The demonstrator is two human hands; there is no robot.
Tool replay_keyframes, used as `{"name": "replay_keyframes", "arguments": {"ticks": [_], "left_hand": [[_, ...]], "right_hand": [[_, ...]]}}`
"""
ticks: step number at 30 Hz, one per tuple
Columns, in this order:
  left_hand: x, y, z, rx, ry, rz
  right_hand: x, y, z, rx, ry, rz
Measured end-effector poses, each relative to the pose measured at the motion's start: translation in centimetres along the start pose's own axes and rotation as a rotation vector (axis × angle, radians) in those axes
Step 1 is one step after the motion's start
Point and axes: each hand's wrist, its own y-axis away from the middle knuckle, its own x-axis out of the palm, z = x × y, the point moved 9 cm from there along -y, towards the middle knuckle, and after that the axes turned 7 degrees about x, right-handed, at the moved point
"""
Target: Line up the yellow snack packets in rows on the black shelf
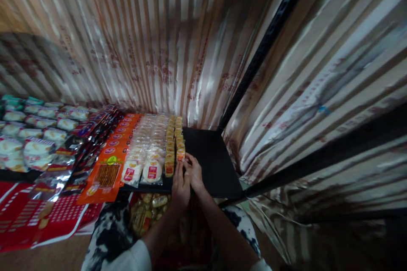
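My left hand and my right hand meet at the front end of the right-hand row of small yellow snack packs. Both sets of fingers are closed about a small yellow snack pack with a red-orange label; my fingers hide its lower part. Just left of it runs a second row of yellow packs. Beside that lie two rows of round white crackers in clear wrappers. All of these rest on a black shelf.
Further left are orange bags of brown sticks, dark glossy packets and white packaged snacks. Below stand a red basket and a heap of yellow packs between my knees. A black post and striped sheeting bound the shelf.
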Motion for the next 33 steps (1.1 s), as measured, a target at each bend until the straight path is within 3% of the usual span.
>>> {"name": "replay_keyframes", "arguments": {"ticks": [12, 25, 33], "left_hand": [[0.5, -0.6, 0.0, -0.037, -0.119, 0.078], [1.0, -0.6, 0.9, -0.045, -0.134, 0.104], [0.4, -0.2, -0.4, -0.025, -0.094, 0.098]], "right_hand": [[1.0, -1.4, -1.6, -0.056, 0.101, 0.015], [1.5, -0.8, -0.5, -0.109, 0.247, 0.026], [1.5, -1.3, -2.0, -0.064, 0.065, 0.052]]}}
